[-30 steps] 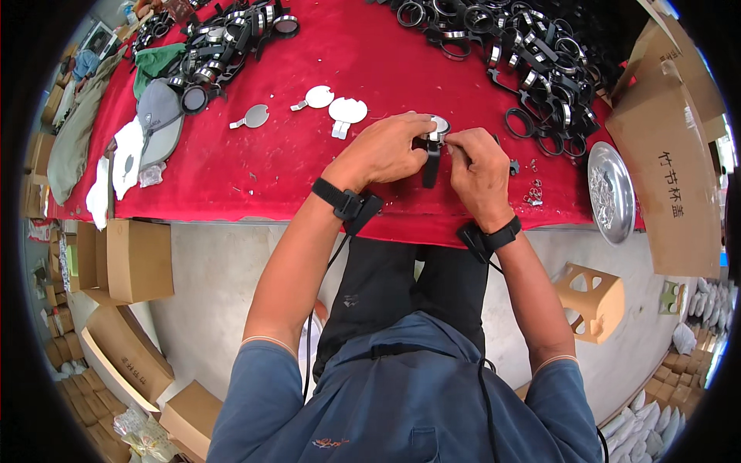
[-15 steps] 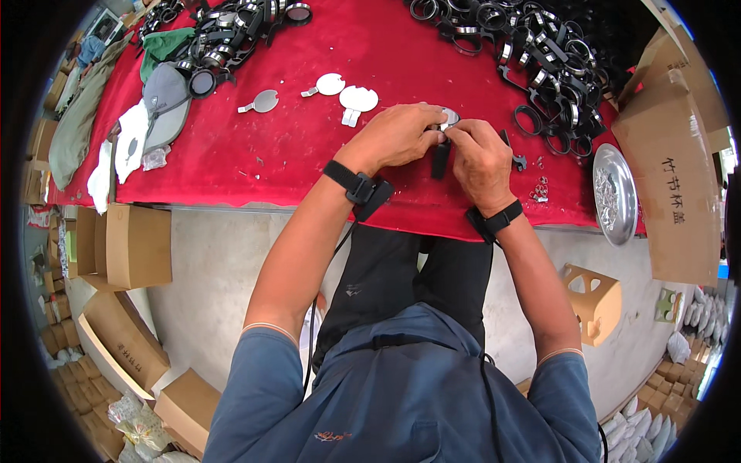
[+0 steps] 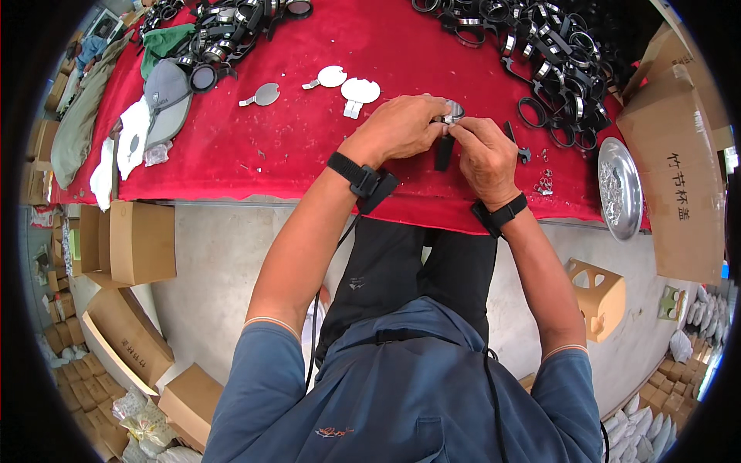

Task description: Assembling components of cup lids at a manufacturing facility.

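Both hands meet over the red cloth, around a black lid part (image 3: 444, 154) with a shiny round metal end (image 3: 455, 113). My left hand (image 3: 397, 130) is closed on it from the left, its fingertips at the round end. From the right, the thumb and fingers of my right hand (image 3: 488, 153) pinch the same end; they hide much of it. Left of my hands lie flat round metal discs with tabs: a near one (image 3: 360, 92), one behind it (image 3: 331, 76) and a greyer one (image 3: 266, 94). A narrow black piece (image 3: 524, 155) lies beside my right hand.
Heaps of black parts with metal rings lie at the back right (image 3: 563, 92) and back left (image 3: 231, 46). Small metal clips (image 3: 545, 184) and a steel dish (image 3: 636, 212) sit at right, beside a cardboard box (image 3: 683, 185). A grey cap (image 3: 170, 100) rests at left.
The round metal end has tilted up and shows more of its ring between my fingers. My hands keep their hold; the whole view has shifted slightly.
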The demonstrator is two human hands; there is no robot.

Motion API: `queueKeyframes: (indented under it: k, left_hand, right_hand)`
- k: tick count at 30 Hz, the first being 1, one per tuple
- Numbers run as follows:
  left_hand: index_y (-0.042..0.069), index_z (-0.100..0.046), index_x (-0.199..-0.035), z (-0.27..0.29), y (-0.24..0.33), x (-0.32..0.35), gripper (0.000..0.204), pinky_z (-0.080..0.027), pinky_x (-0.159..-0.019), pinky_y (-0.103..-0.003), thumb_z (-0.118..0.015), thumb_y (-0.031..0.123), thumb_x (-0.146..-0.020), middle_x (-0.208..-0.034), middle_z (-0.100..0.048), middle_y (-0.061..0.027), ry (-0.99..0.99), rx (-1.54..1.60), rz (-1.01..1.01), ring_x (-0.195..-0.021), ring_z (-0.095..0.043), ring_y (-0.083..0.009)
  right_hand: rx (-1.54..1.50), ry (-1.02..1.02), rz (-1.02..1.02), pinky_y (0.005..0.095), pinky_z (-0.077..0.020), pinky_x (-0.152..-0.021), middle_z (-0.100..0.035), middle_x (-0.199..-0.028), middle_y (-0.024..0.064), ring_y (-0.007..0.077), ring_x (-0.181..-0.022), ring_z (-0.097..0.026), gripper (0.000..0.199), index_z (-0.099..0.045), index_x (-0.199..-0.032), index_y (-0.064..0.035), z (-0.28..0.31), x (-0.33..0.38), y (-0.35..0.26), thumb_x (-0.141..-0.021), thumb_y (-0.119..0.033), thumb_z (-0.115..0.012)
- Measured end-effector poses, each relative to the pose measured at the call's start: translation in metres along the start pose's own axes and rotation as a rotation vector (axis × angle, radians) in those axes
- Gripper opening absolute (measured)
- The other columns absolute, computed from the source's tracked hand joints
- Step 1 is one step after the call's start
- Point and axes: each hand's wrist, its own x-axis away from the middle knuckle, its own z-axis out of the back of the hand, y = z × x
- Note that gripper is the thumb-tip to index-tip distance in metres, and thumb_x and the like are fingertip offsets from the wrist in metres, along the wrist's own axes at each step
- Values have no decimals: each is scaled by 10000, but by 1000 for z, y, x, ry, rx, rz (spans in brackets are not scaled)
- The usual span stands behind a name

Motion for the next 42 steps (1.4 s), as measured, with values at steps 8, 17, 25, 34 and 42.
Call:
queueKeyframes:
  k: [8,17,25,34,42]
  left_hand:
    - [13,-755,-1346,-3,0,-2,350,-591,-1012,-523,-698,155,-1032,-1237,-798,-225,33,-34,-21,-1157,-737,-471]
    - [18,-763,-1323,-2,1,-3,323,-589,-989,-537,-669,152,-1044,-1209,-791,-248,-5,-45,25,-1133,-741,-481]
    - [22,-766,-1333,-3,10,-6,346,-594,-983,-535,-640,146,-1035,-1196,-793,-257,-18,-95,91,-1109,-749,-482]
    - [29,-794,-1297,-2,17,-9,364,-602,-938,-529,-632,154,-995,-1112,-803,-256,6,-169,113,-1037,-766,-478]
    - [32,-799,-1281,-7,11,-13,366,-606,-876,-476,-635,140,-972,-1082,-801,-252,19,-127,118,-970,-773,-455]
  right_hand:
    - [-13,-11,-65,390,-637,-747,-791,-1013,90,291,-872,-782,214,-801,-1068,-55,-1,1,-3,-872,33,-804]
    - [-422,122,-717,343,-644,-827,-853,-1019,138,234,-898,-832,167,-839,-1107,-18,-11,9,-18,-941,-3,-826]
    - [-356,157,-703,360,-649,-868,-854,-1068,148,269,-969,-841,209,-835,-1159,-30,-14,13,-30,-958,6,-789]
    - [-417,172,-852,379,-650,-945,-852,-1168,176,285,-1067,-843,309,-805,-1300,-24,-13,28,-49,-997,1,-751]
    - [-529,218,-966,380,-643,-975,-844,-1206,179,295,-1102,-833,307,-791,-1309,3,-15,31,-55,-1006,10,-743]
